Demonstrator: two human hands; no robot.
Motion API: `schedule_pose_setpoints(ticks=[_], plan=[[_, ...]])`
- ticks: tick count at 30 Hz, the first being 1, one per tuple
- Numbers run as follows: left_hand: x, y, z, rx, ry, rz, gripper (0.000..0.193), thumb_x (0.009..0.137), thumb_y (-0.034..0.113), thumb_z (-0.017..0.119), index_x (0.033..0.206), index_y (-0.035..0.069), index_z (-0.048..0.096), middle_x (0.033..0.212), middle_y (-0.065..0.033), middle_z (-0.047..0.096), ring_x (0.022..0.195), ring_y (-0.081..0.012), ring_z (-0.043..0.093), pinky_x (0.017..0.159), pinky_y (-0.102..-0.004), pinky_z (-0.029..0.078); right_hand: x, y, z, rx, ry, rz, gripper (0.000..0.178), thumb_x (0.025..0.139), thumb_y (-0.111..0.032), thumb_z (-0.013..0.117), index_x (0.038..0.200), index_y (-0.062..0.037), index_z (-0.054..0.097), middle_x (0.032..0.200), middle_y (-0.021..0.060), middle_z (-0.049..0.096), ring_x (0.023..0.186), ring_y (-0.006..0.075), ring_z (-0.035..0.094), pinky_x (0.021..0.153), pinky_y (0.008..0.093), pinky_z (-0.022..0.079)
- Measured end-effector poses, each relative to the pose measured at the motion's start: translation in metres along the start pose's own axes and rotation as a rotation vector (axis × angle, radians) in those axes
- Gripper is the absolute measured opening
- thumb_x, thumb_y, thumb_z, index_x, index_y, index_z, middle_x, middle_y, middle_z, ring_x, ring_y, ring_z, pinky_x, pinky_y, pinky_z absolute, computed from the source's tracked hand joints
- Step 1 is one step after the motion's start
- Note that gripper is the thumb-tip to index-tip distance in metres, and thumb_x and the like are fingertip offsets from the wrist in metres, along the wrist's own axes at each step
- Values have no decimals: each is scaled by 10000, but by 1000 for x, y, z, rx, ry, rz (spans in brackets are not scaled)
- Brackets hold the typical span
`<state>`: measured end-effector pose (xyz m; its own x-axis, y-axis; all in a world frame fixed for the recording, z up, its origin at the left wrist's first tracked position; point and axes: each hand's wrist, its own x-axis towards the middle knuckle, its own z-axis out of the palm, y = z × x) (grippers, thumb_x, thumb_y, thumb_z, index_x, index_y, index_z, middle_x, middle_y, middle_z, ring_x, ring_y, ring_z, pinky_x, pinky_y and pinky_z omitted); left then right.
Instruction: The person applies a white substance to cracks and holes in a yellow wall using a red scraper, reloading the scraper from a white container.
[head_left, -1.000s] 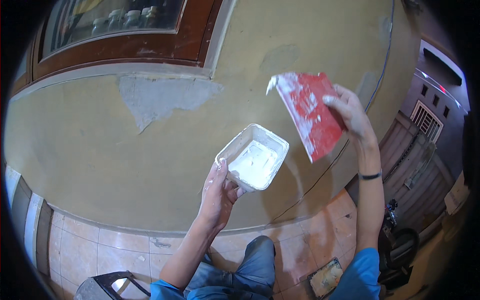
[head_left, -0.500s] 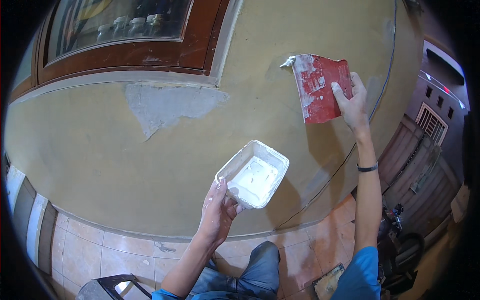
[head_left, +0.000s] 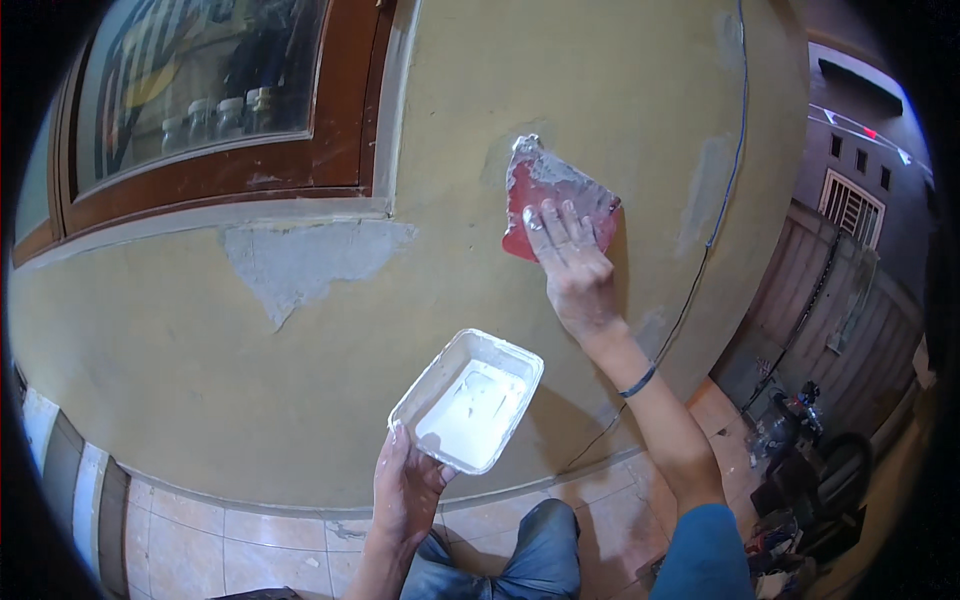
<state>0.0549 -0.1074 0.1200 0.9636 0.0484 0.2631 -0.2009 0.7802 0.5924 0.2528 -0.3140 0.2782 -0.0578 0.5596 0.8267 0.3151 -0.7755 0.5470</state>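
My right hand [head_left: 575, 265] grips a flat red scraper sheet [head_left: 520, 215] smeared with white-grey filler. Its fingers lie spread over the sheet's face, and the thumb is hidden behind it. The sheet is tilted against the yellowish wall [head_left: 450, 280], with a dab of white filler [head_left: 527, 143] at its upper corner. Lower down, my left hand [head_left: 405, 485] holds a white rectangular plastic tub [head_left: 470, 400] by its near left side, thumb at the rim. White paste [head_left: 475, 405] coats the tub's bottom.
Left of the sheet is a brown-framed window [head_left: 340, 150] with bottles behind the glass. A grey filled patch [head_left: 310, 260] spreads beneath it. A dark cable [head_left: 708, 245] runs down the wall at right. Tiles [head_left: 270, 530] cover the floor; assorted items [head_left: 790, 440] stand at the lower right.
My right hand has moved left and turned the red sheet, its fingers now over the face against the wall. The tub appears lower and further left as the view shifted.
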Motion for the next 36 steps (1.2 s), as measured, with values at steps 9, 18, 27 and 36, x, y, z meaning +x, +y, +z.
schedule_pose_setpoints(ticks=[9,18,27,36], plan=[[-17,5,-3,47,64,30,601,1075,449,464,1489,20,388,1450,-153,547,1292,-252,593,1035,-418,540,10,5,-58,449,62,222,526,829,55,607,1346,-38,637,1300,188,669,1163,348,675,973,403,557],[-31,2,-9,9,112,5,577,1070,437,481,1478,34,412,1419,-141,576,1251,-256,621,977,-413,567,20,-6,-18,176,121,190,477,864,-35,593,1337,-52,655,1337,186,660,1206,376,653,1024,482,520],[-85,25,-27,141,226,76,633,1062,471,459,1515,33,390,1521,-158,478,1373,-300,515,1094,-474,474,-4,-51,3,143,145,119,453,883,-77,591,1328,-73,673,1368,167,648,1233,388,639,1018,529,515],[-94,27,-35,98,339,-3,651,1078,462,449,1549,23,355,1563,-136,451,1432,-280,449,1178,-464,393,17,7,-31,274,170,170,567,767,94,602,1294,-90,698,1353,115,667,1258,350,629,1063,502,496]])
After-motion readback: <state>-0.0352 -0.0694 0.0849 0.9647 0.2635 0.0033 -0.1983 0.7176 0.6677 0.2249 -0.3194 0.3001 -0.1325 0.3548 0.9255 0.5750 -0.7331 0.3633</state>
